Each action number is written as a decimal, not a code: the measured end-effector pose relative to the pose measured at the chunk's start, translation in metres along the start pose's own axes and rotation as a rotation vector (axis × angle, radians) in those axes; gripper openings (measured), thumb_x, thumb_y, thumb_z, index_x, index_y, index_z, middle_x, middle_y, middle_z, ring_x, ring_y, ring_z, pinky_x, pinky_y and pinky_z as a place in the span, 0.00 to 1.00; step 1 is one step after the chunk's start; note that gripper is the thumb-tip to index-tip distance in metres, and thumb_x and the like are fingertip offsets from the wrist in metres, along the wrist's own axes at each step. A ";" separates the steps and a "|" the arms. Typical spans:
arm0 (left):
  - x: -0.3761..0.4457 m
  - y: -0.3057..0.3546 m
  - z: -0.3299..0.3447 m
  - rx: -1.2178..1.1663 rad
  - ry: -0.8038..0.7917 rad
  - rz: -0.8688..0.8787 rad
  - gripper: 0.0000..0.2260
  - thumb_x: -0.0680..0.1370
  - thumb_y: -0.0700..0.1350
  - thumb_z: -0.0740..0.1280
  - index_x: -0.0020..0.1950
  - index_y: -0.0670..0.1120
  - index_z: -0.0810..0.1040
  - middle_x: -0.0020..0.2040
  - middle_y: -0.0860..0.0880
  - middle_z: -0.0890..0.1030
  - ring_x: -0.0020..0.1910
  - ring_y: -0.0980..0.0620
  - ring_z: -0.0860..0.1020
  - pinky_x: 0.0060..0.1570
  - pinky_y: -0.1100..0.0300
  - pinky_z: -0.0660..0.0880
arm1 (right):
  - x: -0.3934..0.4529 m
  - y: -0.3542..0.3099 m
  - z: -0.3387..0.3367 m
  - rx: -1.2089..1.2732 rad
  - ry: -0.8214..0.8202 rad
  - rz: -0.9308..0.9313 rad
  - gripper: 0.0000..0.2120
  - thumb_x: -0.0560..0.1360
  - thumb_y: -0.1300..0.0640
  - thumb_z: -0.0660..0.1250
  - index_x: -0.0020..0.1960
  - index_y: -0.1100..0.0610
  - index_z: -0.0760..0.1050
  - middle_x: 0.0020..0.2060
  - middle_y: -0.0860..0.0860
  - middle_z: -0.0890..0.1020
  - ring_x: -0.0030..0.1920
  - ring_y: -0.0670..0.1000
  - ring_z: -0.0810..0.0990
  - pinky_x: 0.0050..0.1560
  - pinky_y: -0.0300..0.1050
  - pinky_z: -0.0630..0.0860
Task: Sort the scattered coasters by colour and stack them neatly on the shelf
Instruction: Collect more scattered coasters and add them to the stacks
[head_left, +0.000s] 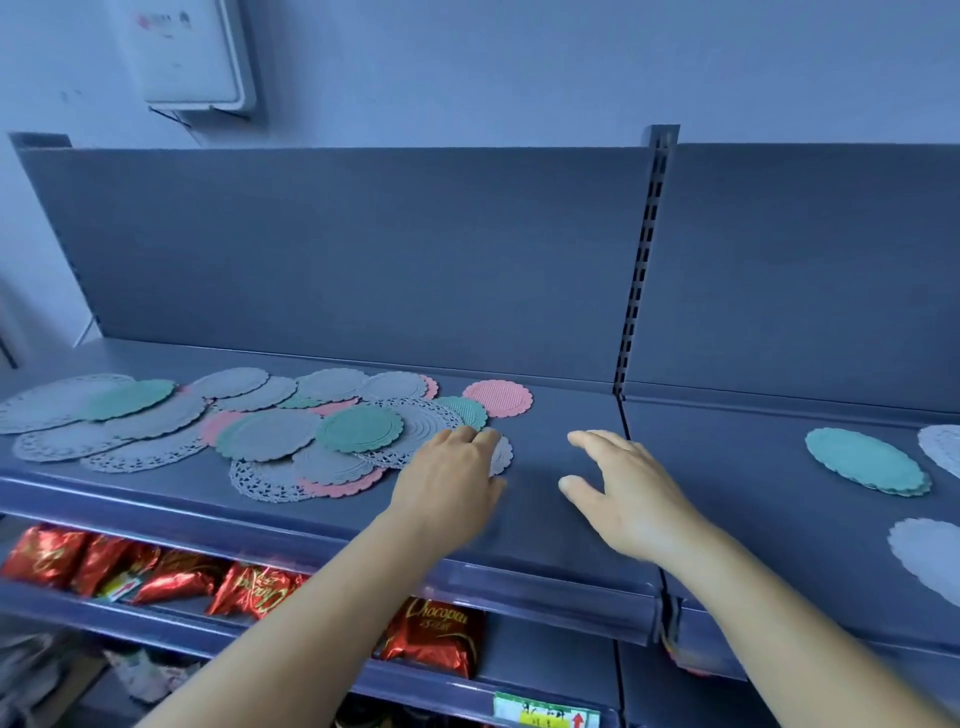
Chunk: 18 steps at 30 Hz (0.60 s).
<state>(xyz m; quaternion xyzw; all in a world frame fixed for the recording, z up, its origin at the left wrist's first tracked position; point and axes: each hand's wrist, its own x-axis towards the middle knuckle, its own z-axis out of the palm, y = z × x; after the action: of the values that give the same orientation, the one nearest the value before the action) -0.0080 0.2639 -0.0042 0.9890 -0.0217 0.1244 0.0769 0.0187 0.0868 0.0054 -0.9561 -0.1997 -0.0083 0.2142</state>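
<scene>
A grey-blue shelf (545, 499) under a plain wall carries the scattered coasters (249, 431), heaped left of the upright post (641, 270); a sorted green stack (867, 460) lies right of it. The left hand (452, 478), fingers flat, rests on a small grey coaster (503, 454) at the heap's near-post edge. The right hand (623, 493) hovers spread and holding nothing, closer to the post.

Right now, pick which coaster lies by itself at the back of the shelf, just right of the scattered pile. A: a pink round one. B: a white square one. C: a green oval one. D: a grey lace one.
A: the pink round coaster lies flat near the shelf back, apart from the overlapping pile to its left.
</scene>
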 end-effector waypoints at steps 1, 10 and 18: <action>0.000 -0.008 0.000 0.008 -0.003 -0.017 0.22 0.80 0.50 0.59 0.73 0.48 0.63 0.66 0.48 0.72 0.64 0.46 0.69 0.62 0.56 0.66 | 0.004 -0.005 0.003 0.000 -0.007 -0.010 0.25 0.79 0.48 0.56 0.75 0.51 0.57 0.74 0.45 0.60 0.74 0.49 0.57 0.72 0.45 0.57; 0.011 -0.081 -0.008 0.073 0.013 -0.229 0.20 0.80 0.52 0.57 0.71 0.47 0.65 0.68 0.48 0.71 0.67 0.46 0.67 0.65 0.55 0.65 | 0.065 -0.046 0.027 -0.006 -0.096 -0.158 0.27 0.78 0.48 0.58 0.75 0.52 0.58 0.74 0.46 0.62 0.73 0.50 0.60 0.71 0.44 0.59; 0.016 -0.125 -0.006 0.115 -0.095 -0.482 0.25 0.79 0.60 0.54 0.72 0.49 0.63 0.66 0.44 0.70 0.66 0.43 0.67 0.64 0.51 0.64 | 0.126 -0.080 0.056 -0.025 -0.224 -0.198 0.32 0.77 0.44 0.59 0.77 0.52 0.52 0.76 0.50 0.58 0.75 0.53 0.55 0.74 0.48 0.54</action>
<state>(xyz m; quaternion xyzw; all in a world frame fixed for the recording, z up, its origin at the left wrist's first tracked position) 0.0141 0.3879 -0.0123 0.9731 0.2183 0.0570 0.0466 0.1003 0.2238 0.0001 -0.9293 -0.3157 0.0748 0.1766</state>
